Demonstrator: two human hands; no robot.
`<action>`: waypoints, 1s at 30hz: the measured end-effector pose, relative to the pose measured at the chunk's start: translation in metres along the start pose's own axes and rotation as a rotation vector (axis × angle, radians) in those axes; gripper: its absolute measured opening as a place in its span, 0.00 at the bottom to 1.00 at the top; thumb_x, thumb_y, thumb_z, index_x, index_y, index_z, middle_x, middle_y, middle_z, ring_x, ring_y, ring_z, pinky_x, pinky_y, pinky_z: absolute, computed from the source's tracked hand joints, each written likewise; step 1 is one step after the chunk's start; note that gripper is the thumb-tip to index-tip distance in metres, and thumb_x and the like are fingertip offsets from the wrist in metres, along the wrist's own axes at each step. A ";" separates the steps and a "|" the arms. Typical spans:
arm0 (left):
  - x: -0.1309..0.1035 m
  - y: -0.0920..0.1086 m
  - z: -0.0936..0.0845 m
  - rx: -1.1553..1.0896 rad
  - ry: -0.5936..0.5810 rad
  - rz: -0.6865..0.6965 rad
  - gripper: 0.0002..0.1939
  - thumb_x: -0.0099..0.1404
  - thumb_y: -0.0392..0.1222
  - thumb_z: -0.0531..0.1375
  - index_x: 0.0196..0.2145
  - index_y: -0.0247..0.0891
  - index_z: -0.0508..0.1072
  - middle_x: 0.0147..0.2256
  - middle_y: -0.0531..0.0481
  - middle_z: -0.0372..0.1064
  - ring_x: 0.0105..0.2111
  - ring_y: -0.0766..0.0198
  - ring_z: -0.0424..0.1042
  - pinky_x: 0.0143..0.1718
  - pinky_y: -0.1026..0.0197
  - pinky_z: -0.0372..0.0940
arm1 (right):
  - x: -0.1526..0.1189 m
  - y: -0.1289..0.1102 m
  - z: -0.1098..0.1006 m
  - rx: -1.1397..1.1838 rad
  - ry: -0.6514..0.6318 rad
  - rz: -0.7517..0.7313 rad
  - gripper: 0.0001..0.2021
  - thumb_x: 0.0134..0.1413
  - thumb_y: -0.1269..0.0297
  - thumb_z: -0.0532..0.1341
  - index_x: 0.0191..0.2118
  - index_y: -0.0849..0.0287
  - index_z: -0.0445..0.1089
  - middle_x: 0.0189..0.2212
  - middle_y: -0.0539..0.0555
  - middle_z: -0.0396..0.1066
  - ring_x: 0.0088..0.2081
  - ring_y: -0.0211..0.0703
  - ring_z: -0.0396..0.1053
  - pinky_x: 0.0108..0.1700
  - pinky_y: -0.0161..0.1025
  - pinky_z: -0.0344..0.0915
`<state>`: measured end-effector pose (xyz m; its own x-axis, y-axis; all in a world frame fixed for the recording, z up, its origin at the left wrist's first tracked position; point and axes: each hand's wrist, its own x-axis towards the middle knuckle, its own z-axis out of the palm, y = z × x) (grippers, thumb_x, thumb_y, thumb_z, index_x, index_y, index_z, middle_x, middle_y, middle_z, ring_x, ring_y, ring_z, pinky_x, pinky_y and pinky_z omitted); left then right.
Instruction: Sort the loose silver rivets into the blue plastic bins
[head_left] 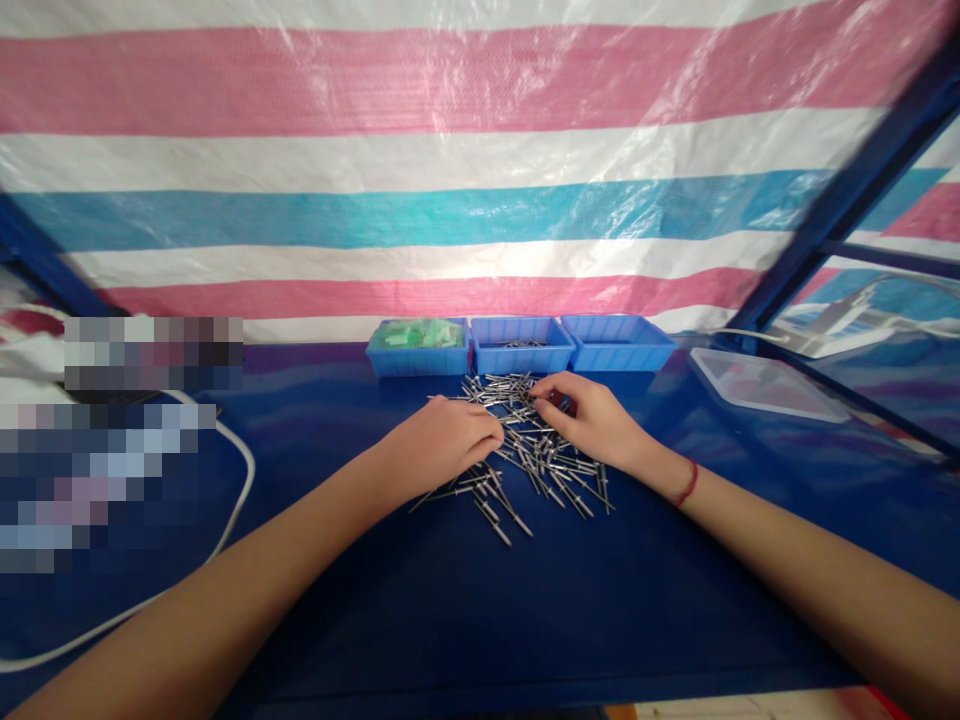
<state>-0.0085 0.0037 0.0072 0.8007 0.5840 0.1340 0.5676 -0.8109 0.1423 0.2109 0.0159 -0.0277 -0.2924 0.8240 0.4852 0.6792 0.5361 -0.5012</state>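
A loose pile of thin silver metal pins, like rivets (551, 465), lies on the dark blue tabletop (480, 620). At the pile's left side is my left hand (461, 440), its fingers curled together over some pins; what they hold, if anything, is hidden. My right hand (581, 410) reaches into the pile's upper right, with thumb and forefinger apart at the pins. Behind the pile stand three blue bins: the left bin (418, 363) holds green plastic packets (420, 334), the middle bin (523, 358) a few silver pins, and the right bin (626, 355) shows nothing inside.
A clear plastic lid or tray (769, 385) lies at the right. A white cable (247, 470) curves over the table at the left, beside a pixelated area. Blue metal posts (832, 215) frame the sides, and a striped sheet (450, 215) hangs behind.
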 end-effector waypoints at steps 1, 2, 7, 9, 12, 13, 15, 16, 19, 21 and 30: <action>0.000 -0.001 0.000 -0.014 -0.001 0.004 0.12 0.68 0.38 0.51 0.35 0.37 0.75 0.35 0.51 0.73 0.35 0.65 0.72 0.37 0.63 0.59 | 0.000 0.000 0.000 -0.001 0.001 -0.002 0.07 0.52 0.68 0.56 0.35 0.59 0.71 0.31 0.53 0.73 0.30 0.40 0.69 0.33 0.38 0.65; 0.001 -0.001 -0.001 -0.030 -0.008 0.011 0.12 0.68 0.37 0.52 0.36 0.37 0.75 0.35 0.51 0.73 0.35 0.65 0.72 0.38 0.63 0.60 | 0.000 0.000 0.000 -0.003 0.002 -0.003 0.07 0.52 0.68 0.56 0.34 0.59 0.71 0.31 0.53 0.73 0.30 0.40 0.69 0.33 0.38 0.65; 0.001 -0.001 -0.006 -0.046 -0.084 -0.004 0.10 0.66 0.39 0.55 0.39 0.39 0.76 0.38 0.49 0.73 0.37 0.63 0.72 0.40 0.63 0.61 | 0.000 0.000 0.000 -0.006 -0.009 0.001 0.07 0.52 0.68 0.56 0.34 0.59 0.71 0.31 0.53 0.73 0.31 0.40 0.69 0.33 0.38 0.64; 0.001 0.001 -0.007 -0.046 -0.097 -0.032 0.09 0.66 0.39 0.56 0.38 0.38 0.76 0.38 0.49 0.72 0.38 0.62 0.71 0.40 0.62 0.61 | 0.001 0.000 0.000 -0.010 -0.010 -0.001 0.07 0.52 0.68 0.56 0.35 0.60 0.71 0.31 0.53 0.73 0.31 0.40 0.69 0.33 0.39 0.64; 0.001 0.004 -0.005 -0.061 -0.084 -0.049 0.08 0.66 0.37 0.55 0.35 0.36 0.74 0.37 0.49 0.71 0.38 0.63 0.71 0.40 0.62 0.61 | 0.001 -0.001 0.001 -0.008 -0.007 -0.011 0.07 0.52 0.69 0.56 0.34 0.59 0.71 0.31 0.53 0.73 0.30 0.40 0.69 0.33 0.39 0.64; 0.001 0.004 -0.004 -0.053 -0.074 -0.046 0.08 0.66 0.36 0.54 0.34 0.36 0.74 0.37 0.50 0.71 0.37 0.63 0.71 0.40 0.62 0.61 | 0.001 -0.001 0.001 -0.005 -0.007 -0.015 0.07 0.52 0.69 0.56 0.34 0.59 0.71 0.31 0.53 0.73 0.30 0.40 0.69 0.33 0.38 0.64; 0.001 0.004 0.000 -0.009 -0.046 -0.037 0.09 0.67 0.37 0.53 0.34 0.35 0.72 0.37 0.50 0.70 0.37 0.62 0.71 0.40 0.60 0.61 | 0.001 -0.001 0.001 0.000 -0.007 -0.018 0.07 0.52 0.69 0.56 0.34 0.59 0.71 0.31 0.53 0.73 0.30 0.40 0.69 0.34 0.38 0.64; 0.001 0.003 0.002 0.020 -0.036 -0.038 0.09 0.68 0.37 0.52 0.35 0.35 0.72 0.37 0.50 0.71 0.37 0.61 0.71 0.40 0.60 0.61 | 0.000 -0.001 0.000 0.000 -0.004 -0.018 0.07 0.52 0.69 0.56 0.34 0.59 0.71 0.31 0.53 0.73 0.31 0.40 0.69 0.34 0.39 0.64; 0.001 -0.001 0.005 0.079 -0.010 -0.051 0.08 0.68 0.37 0.51 0.36 0.35 0.70 0.35 0.50 0.71 0.36 0.61 0.71 0.38 0.59 0.60 | 0.000 -0.004 -0.002 -0.003 0.012 -0.029 0.07 0.53 0.69 0.56 0.35 0.59 0.71 0.32 0.54 0.73 0.32 0.41 0.69 0.36 0.39 0.65; 0.002 -0.002 0.005 0.075 0.040 -0.053 0.07 0.68 0.36 0.51 0.38 0.36 0.69 0.36 0.50 0.71 0.36 0.61 0.72 0.38 0.59 0.61 | -0.001 -0.008 -0.004 0.002 0.008 -0.071 0.07 0.53 0.68 0.57 0.35 0.59 0.71 0.33 0.54 0.73 0.34 0.41 0.69 0.38 0.40 0.65; 0.001 0.010 0.000 -0.163 0.397 -0.034 0.07 0.65 0.35 0.55 0.41 0.36 0.69 0.38 0.50 0.71 0.35 0.66 0.70 0.36 0.65 0.64 | -0.006 -0.030 -0.007 0.068 -0.102 -0.290 0.07 0.57 0.66 0.57 0.36 0.59 0.72 0.33 0.55 0.74 0.36 0.42 0.69 0.43 0.43 0.63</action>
<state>-0.0022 -0.0038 0.0087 0.6279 0.6057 0.4888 0.5295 -0.7927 0.3021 0.1968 -0.0062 -0.0101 -0.5357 0.6469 0.5428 0.5120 0.7600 -0.4004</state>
